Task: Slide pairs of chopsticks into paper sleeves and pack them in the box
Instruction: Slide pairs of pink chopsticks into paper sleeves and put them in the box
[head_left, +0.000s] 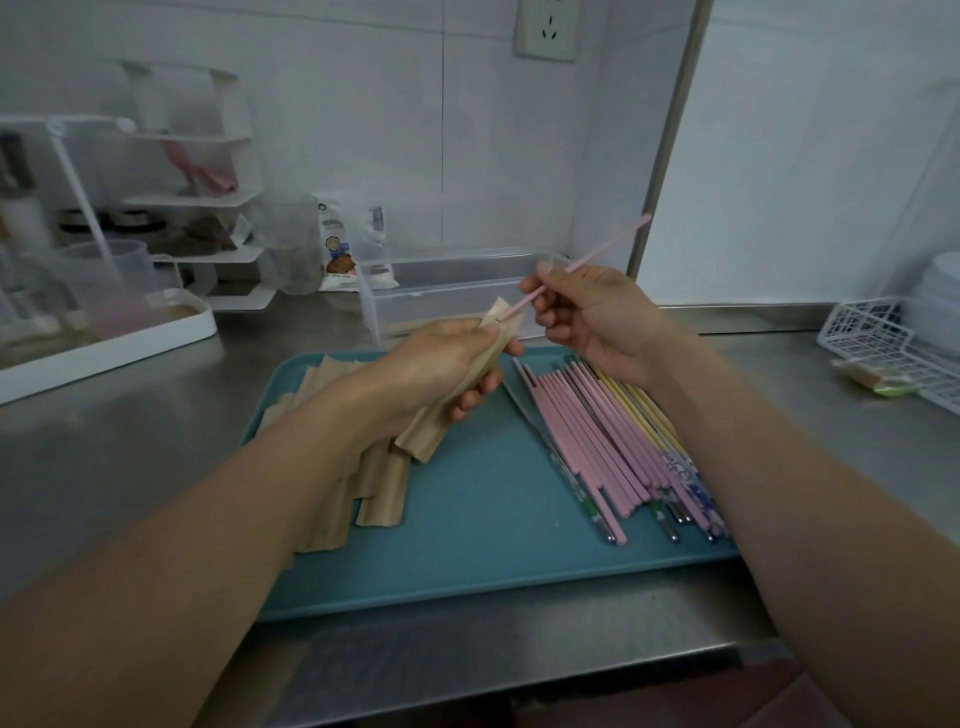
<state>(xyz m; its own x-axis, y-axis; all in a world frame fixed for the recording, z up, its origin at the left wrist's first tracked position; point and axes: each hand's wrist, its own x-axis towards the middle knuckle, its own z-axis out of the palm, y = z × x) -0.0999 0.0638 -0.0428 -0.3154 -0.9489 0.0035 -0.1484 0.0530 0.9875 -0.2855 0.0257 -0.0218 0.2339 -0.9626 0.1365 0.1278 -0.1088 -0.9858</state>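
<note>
Steel counter (130, 441), pink chopstick (597, 254) at sleeve (467, 374) mouth

Left hand (441, 364), right hand (592, 312) — both gripping

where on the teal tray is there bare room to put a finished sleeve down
The bare patch of the teal tray runs down its middle to the near edge, between the paper sleeves on the left and the chopsticks on the right. Both sides are crowded. The left hand and right hand hover over the far end.
</note>
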